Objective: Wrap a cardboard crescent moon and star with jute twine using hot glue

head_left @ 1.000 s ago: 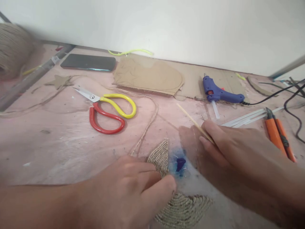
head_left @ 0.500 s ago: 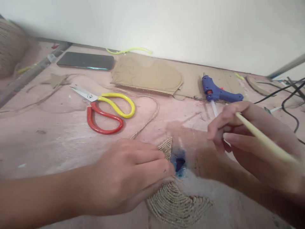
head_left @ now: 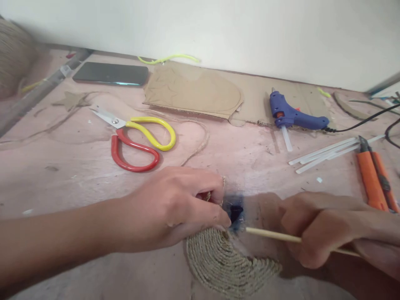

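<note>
A crescent shape covered in rows of twine point(head_left: 231, 266) lies flat on the table at the bottom middle. My left hand point(head_left: 184, 208) is closed over its upper arm, fingertips at the inner curve, hiding most of that end. Loose twine point(head_left: 200, 150) trails away behind the fingers. In my right hand point(head_left: 325, 229), closed around it, is a thin pale wooden stick point(head_left: 271, 235). The stick's tip points left, just short of the crescent's inner edge and my left fingertips. Between the hands, a dark blue stain point(head_left: 236, 213) marks the tabletop.
Scissors point(head_left: 142, 143) with red and yellow handles, a phone point(head_left: 111, 74) and cardboard point(head_left: 193, 91) lie behind my left hand. To the right are a blue glue gun point(head_left: 295, 112), several glue sticks point(head_left: 328, 153) and an orange-handled tool point(head_left: 373, 179). A twine ball point(head_left: 14, 58) stands far left.
My right hand has come down and toward me, and the stick has swung so its tip points left near the crescent. My left fingers have shifted slightly on the crescent.
</note>
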`<state>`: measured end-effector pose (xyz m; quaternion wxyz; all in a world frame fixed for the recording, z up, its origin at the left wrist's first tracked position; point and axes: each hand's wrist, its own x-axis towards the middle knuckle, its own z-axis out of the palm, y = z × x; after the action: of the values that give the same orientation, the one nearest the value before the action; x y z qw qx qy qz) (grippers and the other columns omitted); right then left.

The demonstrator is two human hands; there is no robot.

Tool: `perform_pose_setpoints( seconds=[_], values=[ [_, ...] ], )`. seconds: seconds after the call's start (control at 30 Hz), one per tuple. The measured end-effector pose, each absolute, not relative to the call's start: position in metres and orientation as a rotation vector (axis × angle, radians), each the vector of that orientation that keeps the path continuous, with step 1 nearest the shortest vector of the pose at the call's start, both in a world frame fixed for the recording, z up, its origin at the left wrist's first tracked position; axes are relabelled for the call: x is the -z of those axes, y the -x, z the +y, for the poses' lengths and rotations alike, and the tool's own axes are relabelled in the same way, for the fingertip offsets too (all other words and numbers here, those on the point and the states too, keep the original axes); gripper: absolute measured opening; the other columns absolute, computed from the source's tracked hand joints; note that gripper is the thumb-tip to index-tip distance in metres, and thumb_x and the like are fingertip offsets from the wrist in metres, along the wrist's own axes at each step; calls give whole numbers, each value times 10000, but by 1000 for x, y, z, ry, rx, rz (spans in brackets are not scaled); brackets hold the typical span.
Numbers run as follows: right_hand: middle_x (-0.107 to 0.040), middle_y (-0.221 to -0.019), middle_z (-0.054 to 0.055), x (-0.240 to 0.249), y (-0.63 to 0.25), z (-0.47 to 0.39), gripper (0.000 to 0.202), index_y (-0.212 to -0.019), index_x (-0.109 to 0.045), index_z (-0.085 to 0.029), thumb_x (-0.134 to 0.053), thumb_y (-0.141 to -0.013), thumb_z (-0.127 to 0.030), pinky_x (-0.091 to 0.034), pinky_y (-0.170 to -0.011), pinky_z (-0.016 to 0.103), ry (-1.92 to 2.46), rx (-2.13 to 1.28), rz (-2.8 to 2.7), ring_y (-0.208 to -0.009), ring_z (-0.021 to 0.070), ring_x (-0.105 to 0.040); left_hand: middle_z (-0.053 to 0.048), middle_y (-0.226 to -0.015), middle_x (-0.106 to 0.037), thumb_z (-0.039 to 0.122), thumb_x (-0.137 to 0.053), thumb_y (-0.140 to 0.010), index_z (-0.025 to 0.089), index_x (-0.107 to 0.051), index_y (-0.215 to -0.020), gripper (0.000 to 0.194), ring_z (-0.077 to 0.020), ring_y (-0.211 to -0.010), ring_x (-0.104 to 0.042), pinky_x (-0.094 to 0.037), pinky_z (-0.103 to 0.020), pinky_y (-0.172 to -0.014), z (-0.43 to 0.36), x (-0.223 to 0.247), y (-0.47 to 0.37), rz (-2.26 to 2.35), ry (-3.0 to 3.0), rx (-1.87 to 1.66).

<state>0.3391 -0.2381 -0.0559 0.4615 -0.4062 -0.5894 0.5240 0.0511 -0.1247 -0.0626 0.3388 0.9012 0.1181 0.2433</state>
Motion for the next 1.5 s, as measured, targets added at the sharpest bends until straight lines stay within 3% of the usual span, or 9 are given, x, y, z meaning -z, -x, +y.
perform_pose_setpoints(
  seconds=[0.13,0.23,0.5,0.63,1.03,1.3,1.4,1.5],
  values=[
    [-696,-750,42,55,-344,-223,246,-914,-827,-319,-620,-1036,-369,-530,-510,304,1036,-1486,-1467,-649,213,-656,9,-915,-706,255,-695,-1135,235,-803,-1037,147,-115,-757,-635,-438,-295,-658,-123,62,-54,314,-2382,-609],
    [-728,-770,41,54,-343,-214,279,-885,-835,-287,-594,-945,-160,-563,-546,271,1038,-1540,-1480,-671,200,-688,8,-914,-709,240,-688,-1136,224,-815,-1044,157,-114,-766,-637,-443,-297,-672,-123,62,-53,292,-2380,-602],
    [-686,-725,36,55,-336,-211,245,-802,-793,-296,-585,-931,-283,-552,-513,302,1125,-1611,-1415,-639,218,-673,17,-926,-692,176,-696,-1122,218,-822,-1064,145,-102,-773,-610,-435,-286,-687,-123,65,-54,295,-2386,-607],
    [-673,-712,32,54,-335,-211,280,-799,-772,-303,-610,-981,-441,-494,-479,300,1143,-1611,-1438,-603,204,-628,11,-935,-708,211,-664,-1149,221,-813,-1053,177,-109,-778,-621,-442,-293,-687,-122,63,-54,290,-2384,-593],
    [-651,-716,12,54,-339,-209,250,-860,-740,-281,-544,-1014,-274,-509,-527,310,1034,-1574,-1537,-618,197,-607,60,-821,-623,326,-794,-1087,208,-693,-934,218,-86,-681,-581,-437,-275,-664,-124,65,-54,430,-2259,-509],
    [-661,-768,35,52,-331,-204,245,-871,-736,-292,-655,-986,-493,-554,-605,371,869,-1578,-1647,-696,239,-627,60,-784,-649,355,-836,-1048,230,-687,-896,247,-98,-656,-595,-490,-258,-636,-125,67,-55,491,-2167,-509],
    [-651,-763,30,51,-332,-202,193,-873,-728,-295,-657,-985,-436,-548,-590,365,868,-1560,-1702,-684,235,-628,44,-817,-669,375,-789,-1084,225,-692,-889,264,-105,-682,-612,-478,-265,-633,-125,65,-55,479,-2188,-501],
    [-666,-765,13,49,-337,-204,202,-902,-724,-287,-561,-994,-212,-543,-576,327,962,-1519,-1744,-666,205,-645,43,-817,-649,379,-754,-1109,217,-697,-915,259,-106,-692,-613,-469,-268,-638,-124,63,-55,465,-2216,-498]
  ],
)
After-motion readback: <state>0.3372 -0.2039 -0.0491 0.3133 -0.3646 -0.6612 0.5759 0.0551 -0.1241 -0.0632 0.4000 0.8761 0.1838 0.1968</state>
